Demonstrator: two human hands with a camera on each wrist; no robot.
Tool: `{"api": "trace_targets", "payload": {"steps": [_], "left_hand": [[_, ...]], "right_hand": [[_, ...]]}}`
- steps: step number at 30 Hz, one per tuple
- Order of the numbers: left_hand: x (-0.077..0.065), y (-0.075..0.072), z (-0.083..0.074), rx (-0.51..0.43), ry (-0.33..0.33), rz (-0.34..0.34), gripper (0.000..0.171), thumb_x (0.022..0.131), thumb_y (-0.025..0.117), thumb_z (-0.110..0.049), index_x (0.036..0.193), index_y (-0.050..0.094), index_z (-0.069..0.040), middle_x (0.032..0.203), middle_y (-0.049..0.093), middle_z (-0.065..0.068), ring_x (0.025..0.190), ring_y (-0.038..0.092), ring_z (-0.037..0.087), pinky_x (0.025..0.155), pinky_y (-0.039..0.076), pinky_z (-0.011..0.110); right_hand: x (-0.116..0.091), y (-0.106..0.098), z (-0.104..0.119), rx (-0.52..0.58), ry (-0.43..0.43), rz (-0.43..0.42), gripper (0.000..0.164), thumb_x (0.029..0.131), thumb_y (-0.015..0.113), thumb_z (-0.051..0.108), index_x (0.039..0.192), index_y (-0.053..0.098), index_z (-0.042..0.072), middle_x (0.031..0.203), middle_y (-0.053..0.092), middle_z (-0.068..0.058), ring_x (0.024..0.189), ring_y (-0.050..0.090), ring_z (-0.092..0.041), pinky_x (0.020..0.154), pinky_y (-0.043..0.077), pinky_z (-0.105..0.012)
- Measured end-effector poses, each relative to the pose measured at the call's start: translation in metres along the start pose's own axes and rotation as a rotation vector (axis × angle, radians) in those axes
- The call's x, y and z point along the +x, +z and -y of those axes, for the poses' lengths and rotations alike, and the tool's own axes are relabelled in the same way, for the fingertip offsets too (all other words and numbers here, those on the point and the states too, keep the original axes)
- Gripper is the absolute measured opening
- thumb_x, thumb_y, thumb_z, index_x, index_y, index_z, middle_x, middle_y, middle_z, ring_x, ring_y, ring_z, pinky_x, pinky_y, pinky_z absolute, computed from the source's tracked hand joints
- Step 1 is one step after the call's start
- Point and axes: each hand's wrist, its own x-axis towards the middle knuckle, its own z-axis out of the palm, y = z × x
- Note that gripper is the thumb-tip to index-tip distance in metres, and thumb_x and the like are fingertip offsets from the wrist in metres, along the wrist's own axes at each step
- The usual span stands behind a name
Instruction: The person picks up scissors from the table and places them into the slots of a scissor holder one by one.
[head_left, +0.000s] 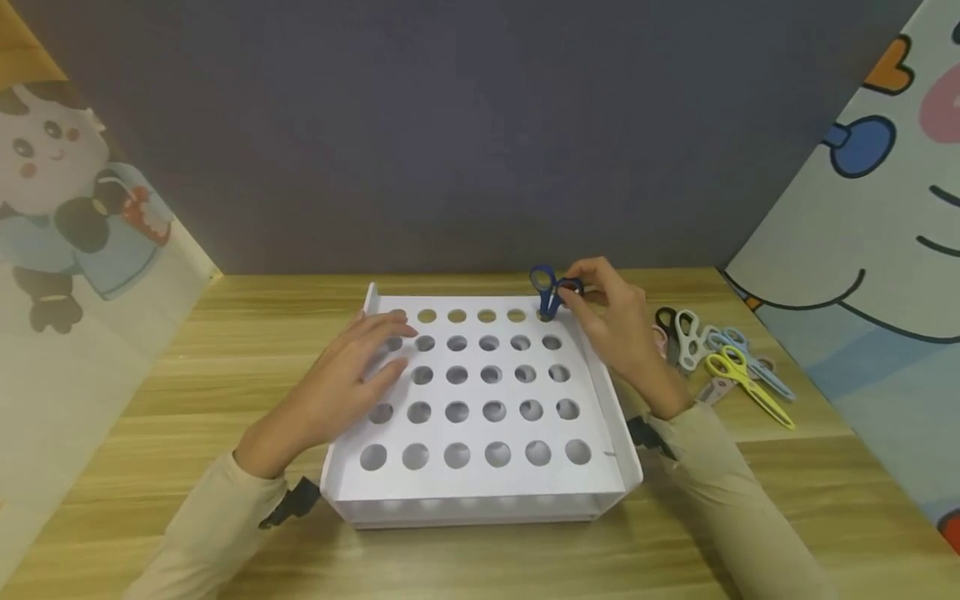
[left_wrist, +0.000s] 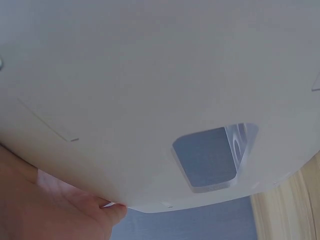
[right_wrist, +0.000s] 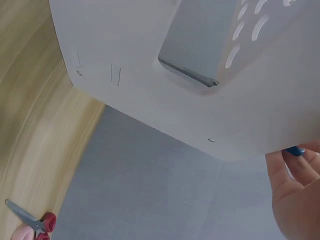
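Dark blue scissors stand handles up at the back right hole of a white rack with rows of round holes. My right hand pinches one handle loop between thumb and fingers; the blades are hidden below the top panel. In the right wrist view, only a bit of blue handle shows between the fingers of the right hand. My left hand rests at the rack's left side, fingers spread over the holes there, holding nothing. In the left wrist view, the left hand is at the panel's edge.
On the wooden table right of the rack lie several scissors, including yellow ones, light blue ones and white ones. Red-handled scissors show in the right wrist view. A dark grey panel stands behind.
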Motion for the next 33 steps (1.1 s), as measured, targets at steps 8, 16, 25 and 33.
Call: {"api": "trace_targets", "payload": {"steps": [8, 16, 25, 33], "left_hand": [[0.001, 0.001, 0.002, -0.004, 0.014, -0.002, 0.03, 0.098, 0.058, -0.015, 0.126, 0.06, -0.004, 0.145, 0.05, 0.018, 0.141, 0.038, 0.036, 0.126, 0.007, 0.042], [0.001, 0.001, 0.003, -0.002, 0.021, -0.011, 0.03, 0.097, 0.058, -0.014, 0.125, 0.06, -0.004, 0.144, 0.052, 0.015, 0.14, 0.04, 0.037, 0.126, 0.007, 0.043], [0.001, 0.0, 0.004, -0.004, 0.013, -0.012, 0.028, 0.097, 0.059, -0.013, 0.124, 0.061, -0.005, 0.143, 0.052, 0.016, 0.14, 0.04, 0.036, 0.126, 0.007, 0.041], [0.001, 0.001, 0.003, -0.023, 0.014, -0.008, 0.027, 0.097, 0.059, -0.012, 0.123, 0.062, -0.006, 0.143, 0.053, 0.016, 0.14, 0.04, 0.036, 0.126, 0.008, 0.043]], "right_hand": [[0.0, -0.001, 0.0, -0.041, -0.008, 0.037, 0.02, 0.088, 0.072, -0.001, 0.107, 0.065, 0.0, 0.101, 0.072, -0.012, 0.094, 0.071, -0.024, 0.077, 0.06, -0.032], [0.006, -0.01, -0.005, -0.042, -0.028, 0.003, 0.016, 0.088, 0.07, -0.004, 0.104, 0.066, -0.003, 0.094, 0.072, -0.013, 0.081, 0.069, -0.019, 0.068, 0.055, -0.016], [0.011, -0.033, -0.021, -0.102, 0.086, -0.066, 0.015, 0.098, 0.063, 0.012, 0.106, 0.068, 0.0, 0.096, 0.072, -0.012, 0.075, 0.065, 0.001, 0.059, 0.049, -0.009], [0.006, -0.042, -0.057, -0.157, 0.196, -0.035, 0.021, 0.098, 0.062, 0.014, 0.108, 0.065, -0.005, 0.1, 0.07, -0.017, 0.089, 0.069, -0.029, 0.073, 0.051, -0.008]]}}
